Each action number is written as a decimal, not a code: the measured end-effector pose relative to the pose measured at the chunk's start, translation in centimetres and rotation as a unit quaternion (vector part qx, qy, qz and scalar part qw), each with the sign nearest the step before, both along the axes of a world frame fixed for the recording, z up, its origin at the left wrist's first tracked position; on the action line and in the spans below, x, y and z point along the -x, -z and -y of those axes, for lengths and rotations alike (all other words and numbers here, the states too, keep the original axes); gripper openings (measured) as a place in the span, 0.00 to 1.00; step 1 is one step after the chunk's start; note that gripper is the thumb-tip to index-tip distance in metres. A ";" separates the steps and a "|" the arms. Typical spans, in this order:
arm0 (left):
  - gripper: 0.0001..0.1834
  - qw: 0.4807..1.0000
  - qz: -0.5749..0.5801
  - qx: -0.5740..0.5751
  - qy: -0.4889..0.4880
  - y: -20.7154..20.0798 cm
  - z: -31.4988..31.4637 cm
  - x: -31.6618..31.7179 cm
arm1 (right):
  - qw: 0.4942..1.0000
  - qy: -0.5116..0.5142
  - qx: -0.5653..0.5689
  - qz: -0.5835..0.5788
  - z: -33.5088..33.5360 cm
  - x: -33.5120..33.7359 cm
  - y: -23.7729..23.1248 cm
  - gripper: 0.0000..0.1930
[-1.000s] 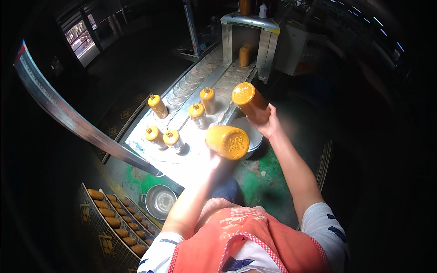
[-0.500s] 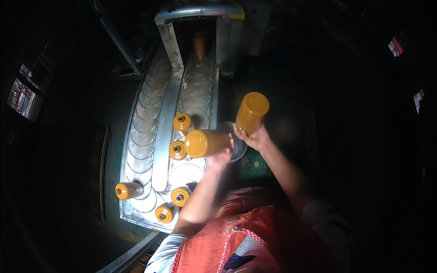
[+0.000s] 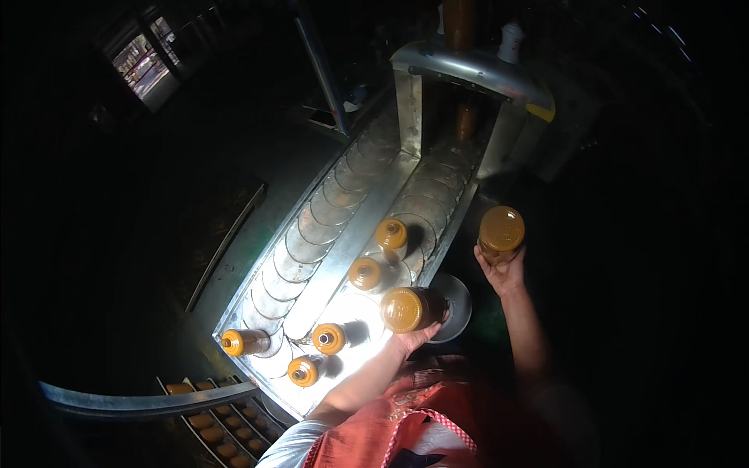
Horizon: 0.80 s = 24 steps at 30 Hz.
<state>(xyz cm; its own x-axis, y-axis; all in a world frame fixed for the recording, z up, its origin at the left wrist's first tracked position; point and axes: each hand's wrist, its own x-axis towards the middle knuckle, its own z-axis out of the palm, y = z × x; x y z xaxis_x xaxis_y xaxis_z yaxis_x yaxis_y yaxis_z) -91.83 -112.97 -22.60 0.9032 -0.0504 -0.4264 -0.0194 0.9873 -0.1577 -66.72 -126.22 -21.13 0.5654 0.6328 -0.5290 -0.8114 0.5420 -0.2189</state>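
My left hand (image 3: 422,335) is closed around an orange-brown bottle (image 3: 402,310), which lies tilted with its round base toward me. Further right, my right hand (image 3: 504,272) grips a second bottle (image 3: 502,231) of the same colour, also base up, off to the side of the conveyor (image 3: 343,248). Just beyond the left-hand bottle, two bottles stand on the belt, a far one (image 3: 392,233) and a nearer one (image 3: 364,273). Nearer me are a bottle (image 3: 328,338) and another (image 3: 303,372), necks up. One more bottle (image 3: 244,342) stands at the left corner.
A metal hood (image 3: 476,72) arches over the belt's far end, with a bottle (image 3: 466,122) inside it. A round grey basin (image 3: 462,312) sits below the conveyor's right edge. At lower left are a curved metal rail (image 3: 148,401) and a rack (image 3: 209,439) of orange-brown items.
The view has swung left, so the conveyor now slants toward the upper right and the rack shows. The hooded bottle appears farther back. Both hands keep their bottles.
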 end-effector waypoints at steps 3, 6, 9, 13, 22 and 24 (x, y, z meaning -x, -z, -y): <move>0.34 0.995 -0.026 -0.069 -0.061 -3.6 -0.3 1.1 | 0.980 0.000 0.104 0.169 -4.1 -5.3 -3.4 0.34; 0.36 0.986 0.007 -0.152 -0.063 -3.2 -0.3 3.1 | 0.920 -0.006 0.180 0.348 -9.4 -10.6 -4.3 0.28; 0.33 0.964 -0.045 -0.129 -0.227 -6.5 2.5 3.6 | 0.809 -0.012 0.188 0.557 -15.9 -14.7 -2.5 0.21; 0.32 0.875 -0.138 -0.318 -0.338 -11.1 4.0 4.1 | 0.631 -0.054 0.272 0.724 -24.7 -19.4 4.5 0.25; 0.24 0.505 -0.350 -0.623 -0.483 -23.2 -5.9 5.5 | 0.590 -0.152 0.329 0.721 -32.9 -24.4 14.8 0.26; 0.21 0.445 -0.373 -0.664 -0.471 -24.5 -10.5 3.4 | 0.703 -0.161 0.223 0.656 -30.6 -23.3 12.5 0.24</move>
